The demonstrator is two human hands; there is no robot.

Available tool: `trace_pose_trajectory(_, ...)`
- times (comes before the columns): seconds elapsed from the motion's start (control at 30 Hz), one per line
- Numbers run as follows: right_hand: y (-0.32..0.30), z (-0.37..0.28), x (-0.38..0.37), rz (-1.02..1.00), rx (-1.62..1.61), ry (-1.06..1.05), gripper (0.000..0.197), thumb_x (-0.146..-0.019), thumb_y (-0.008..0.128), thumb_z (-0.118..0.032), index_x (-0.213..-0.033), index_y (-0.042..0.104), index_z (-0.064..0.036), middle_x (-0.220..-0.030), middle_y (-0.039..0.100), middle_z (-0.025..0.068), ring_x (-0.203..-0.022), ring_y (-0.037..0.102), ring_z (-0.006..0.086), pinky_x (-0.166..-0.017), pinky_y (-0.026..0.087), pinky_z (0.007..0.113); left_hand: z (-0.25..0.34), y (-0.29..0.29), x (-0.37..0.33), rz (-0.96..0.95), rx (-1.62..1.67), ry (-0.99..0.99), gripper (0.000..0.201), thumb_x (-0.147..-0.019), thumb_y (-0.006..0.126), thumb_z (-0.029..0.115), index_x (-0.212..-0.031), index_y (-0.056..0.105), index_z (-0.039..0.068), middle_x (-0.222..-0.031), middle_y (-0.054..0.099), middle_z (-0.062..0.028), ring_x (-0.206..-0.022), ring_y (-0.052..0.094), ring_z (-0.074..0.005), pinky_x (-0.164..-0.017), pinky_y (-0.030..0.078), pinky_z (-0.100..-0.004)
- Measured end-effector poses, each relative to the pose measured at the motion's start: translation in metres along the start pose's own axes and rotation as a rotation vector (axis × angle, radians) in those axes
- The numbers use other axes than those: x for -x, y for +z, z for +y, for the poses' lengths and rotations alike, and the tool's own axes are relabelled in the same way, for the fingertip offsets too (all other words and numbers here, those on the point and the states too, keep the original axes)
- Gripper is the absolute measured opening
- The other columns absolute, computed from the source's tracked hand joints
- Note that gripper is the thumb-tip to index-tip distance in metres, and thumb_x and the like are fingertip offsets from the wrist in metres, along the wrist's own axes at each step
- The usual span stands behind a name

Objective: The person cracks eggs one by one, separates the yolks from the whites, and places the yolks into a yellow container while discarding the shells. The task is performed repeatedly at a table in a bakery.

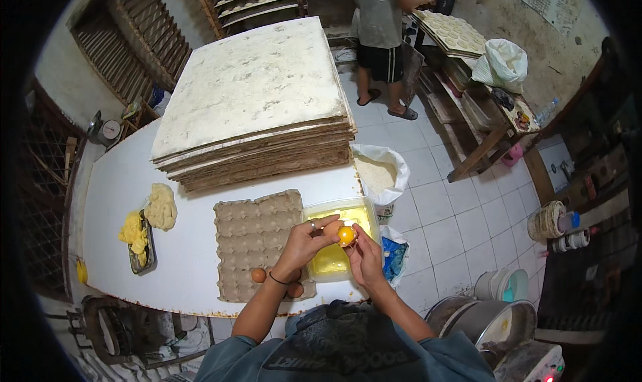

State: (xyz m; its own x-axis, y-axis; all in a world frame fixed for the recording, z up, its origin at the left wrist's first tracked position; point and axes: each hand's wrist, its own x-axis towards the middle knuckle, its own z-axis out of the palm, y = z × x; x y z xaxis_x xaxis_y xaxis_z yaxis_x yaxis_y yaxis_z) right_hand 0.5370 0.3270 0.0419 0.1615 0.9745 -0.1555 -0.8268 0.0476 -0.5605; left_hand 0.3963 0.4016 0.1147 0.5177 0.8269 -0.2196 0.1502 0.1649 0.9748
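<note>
Over a clear plastic tub (331, 272) of yellow egg liquid, my two hands are close together at a cracked egg. My left hand (302, 245), with a ring and a dark wristband, has its fingers closed on a brown eggshell (331, 228). An orange yolk (346, 235) shows at the opening between the hands. My right hand (366, 260) is closed at the right side of the egg; its fingertips partly hide the shell there. Left of the tub lies a grey cardboard egg tray (251, 225) with a few brown eggs (259, 275) at its near end.
A tall stack of floured boards (254, 88) fills the table's far side. Dough (161, 207) and a small pan of yellow fat (137, 241) lie left. An open sack (378, 175) stands beside the table. Another person (381, 41) stands by a bench. A steel mixer bowl (498, 325) sits lower right.
</note>
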Motion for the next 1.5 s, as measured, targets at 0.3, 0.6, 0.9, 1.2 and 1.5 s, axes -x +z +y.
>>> trace_pose_trajectory(0.3,0.013,-0.006,-0.007,0.084,-0.119,0.065,0.036,-0.092,0.041,-0.008,-0.125,0.037,0.0068,-0.118,0.047,0.0146,-0.109,0.049,0.0233,-0.095,0.041,0.036,-0.007,0.0,0.003,0.049,0.111,0.055,0.045,-0.079,0.066,0.009,-0.121,0.051,0.0,-0.11,0.059,-0.0099,-0.097,0.055,-0.0131,-0.087,0.044,-0.0242)
trace_pose_trajectory(0.6,0.019,-0.01,-0.008,0.107,-0.139,0.078,0.038,-0.091,0.044,-0.011,-0.125,0.038,0.0051,-0.116,0.049,0.0156,-0.106,0.052,0.0257,-0.092,0.045,0.037,-0.029,0.002,0.01,0.144,0.633,0.002,0.052,-0.082,0.063,0.015,-0.126,0.042,0.0,-0.112,0.055,-0.0088,-0.096,0.056,-0.0148,-0.085,0.046,-0.0263)
trace_pose_trajectory(0.9,0.016,-0.023,-0.01,0.114,-0.084,0.011,0.036,-0.091,0.043,-0.009,-0.124,0.039,0.0062,-0.116,0.05,0.0159,-0.107,0.051,0.0251,-0.093,0.043,0.037,-0.04,0.001,0.017,0.301,-0.569,0.314,0.041,-0.072,0.071,0.015,-0.111,0.059,0.009,-0.111,0.053,-0.0105,-0.094,0.057,-0.0217,-0.078,0.049,-0.0308)
trace_pose_trajectory(1.2,0.021,-0.035,-0.011,0.103,-0.012,-0.062,0.034,-0.091,0.044,-0.009,-0.121,0.04,0.0058,-0.116,0.05,0.0173,-0.107,0.052,0.0254,-0.094,0.043,0.037,-0.041,0.009,0.013,0.362,-0.718,0.478,0.035,-0.069,0.07,0.005,-0.102,0.059,0.008,-0.107,0.052,-0.0142,-0.091,0.054,-0.0306,-0.076,0.047,-0.0375)
trace_pose_trajectory(1.5,0.029,-0.039,-0.008,0.102,0.023,-0.075,0.035,-0.091,0.044,-0.009,-0.122,0.04,0.0073,-0.116,0.05,0.0178,-0.107,0.052,0.0243,-0.094,0.042,0.038,-0.023,0.012,0.015,0.416,-0.861,0.588,0.039,-0.066,0.072,0.004,-0.101,0.055,0.01,-0.112,0.052,-0.0107,-0.099,0.049,-0.032,-0.084,0.04,-0.0382)
